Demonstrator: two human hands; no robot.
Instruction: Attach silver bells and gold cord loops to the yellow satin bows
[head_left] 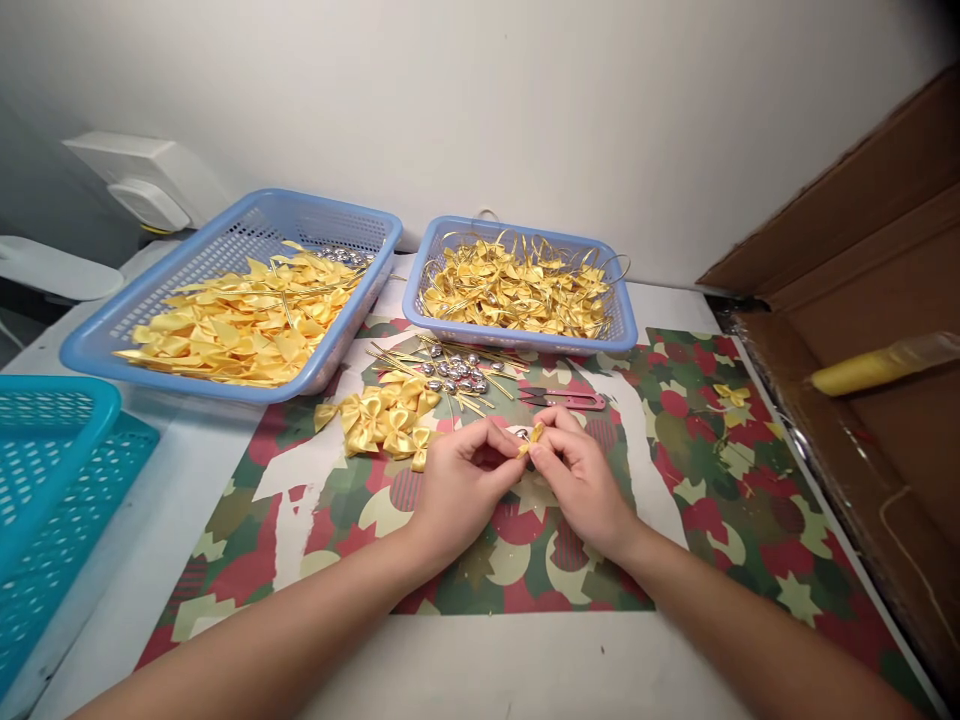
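My left hand and my right hand meet over the patterned mat, fingertips pinched together on one small yellow ribbon bow. A loose pile of yellow bows lies just left of my left hand. Behind my hands lie silver bells and gold cords. Small pink snips rest just beyond my right hand.
A large blue basket of yellow bows stands at the back left, a smaller blue basket of bows with gold loops at the back middle. A teal basket sits at the left edge. A cardboard box is on the right.
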